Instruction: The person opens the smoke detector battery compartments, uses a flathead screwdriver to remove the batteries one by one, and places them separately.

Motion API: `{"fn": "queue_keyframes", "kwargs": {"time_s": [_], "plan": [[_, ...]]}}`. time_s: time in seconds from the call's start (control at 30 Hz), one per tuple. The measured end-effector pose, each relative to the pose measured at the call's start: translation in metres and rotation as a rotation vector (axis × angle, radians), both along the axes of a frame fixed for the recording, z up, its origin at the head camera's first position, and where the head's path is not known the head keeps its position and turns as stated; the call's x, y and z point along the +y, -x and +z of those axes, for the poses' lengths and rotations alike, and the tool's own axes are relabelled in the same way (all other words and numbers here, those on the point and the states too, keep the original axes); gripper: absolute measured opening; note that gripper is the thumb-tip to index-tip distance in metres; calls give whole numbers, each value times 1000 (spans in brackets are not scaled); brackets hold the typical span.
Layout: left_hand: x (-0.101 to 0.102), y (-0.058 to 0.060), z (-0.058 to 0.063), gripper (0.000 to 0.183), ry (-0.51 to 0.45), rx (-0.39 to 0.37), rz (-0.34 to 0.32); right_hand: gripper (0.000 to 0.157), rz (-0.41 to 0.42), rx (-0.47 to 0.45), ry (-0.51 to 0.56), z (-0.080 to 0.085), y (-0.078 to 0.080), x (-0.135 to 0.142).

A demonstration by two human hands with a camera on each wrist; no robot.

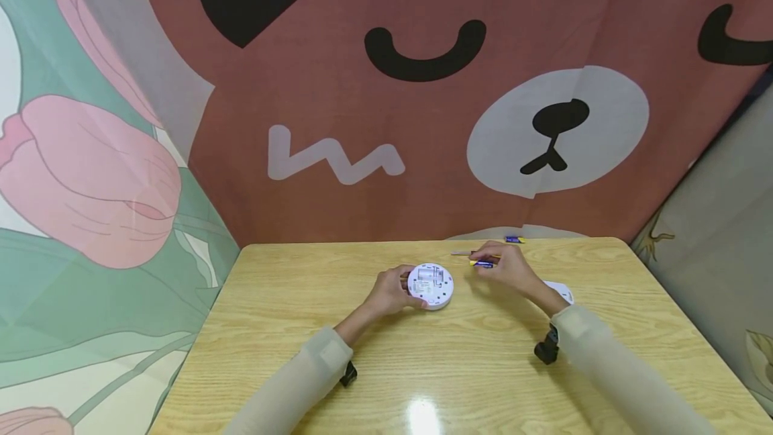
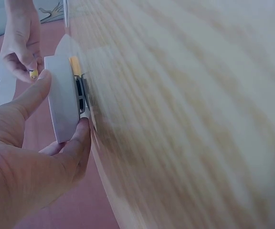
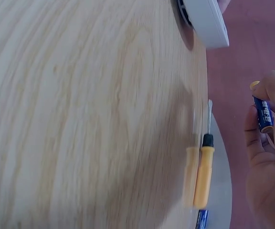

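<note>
My left hand [image 1: 389, 293] grips a round white smoke detector [image 1: 430, 291] by its side, thumb at the near edge. Its back faces up, showing a battery compartment, a label and small slots; dark vents show on the underside in the left wrist view. To the right of it, my right hand [image 1: 507, 267] pinches a blue battery [image 3: 262, 114] with a yellow end, raised above the table. Beyond that hand lies a screwdriver [image 3: 204, 176] with a yellow handle and black collar, partly hidden by the fingers in the head view.
A second blue and yellow battery [image 1: 514, 239] lies by the table's far edge. Under my right wrist is a white plate-like part [image 1: 560, 291], partly covered by the arm. Behind the wooden table [image 1: 386, 368] hangs a printed cloth [image 1: 338, 207].
</note>
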State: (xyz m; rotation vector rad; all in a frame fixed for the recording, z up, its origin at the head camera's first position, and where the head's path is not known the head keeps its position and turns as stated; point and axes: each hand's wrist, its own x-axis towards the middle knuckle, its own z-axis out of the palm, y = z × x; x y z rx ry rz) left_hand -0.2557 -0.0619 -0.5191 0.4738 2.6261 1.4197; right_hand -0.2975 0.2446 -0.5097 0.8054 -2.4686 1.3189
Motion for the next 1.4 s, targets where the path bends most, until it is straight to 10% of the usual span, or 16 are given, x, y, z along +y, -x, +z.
{"fn": "queue_keyframes", "kwargs": {"time_s": [1.4], "plan": [[-1, -1, -1, 79, -39, -28, 6, 18, -165, -124, -148, -7, 6, 75]]}}
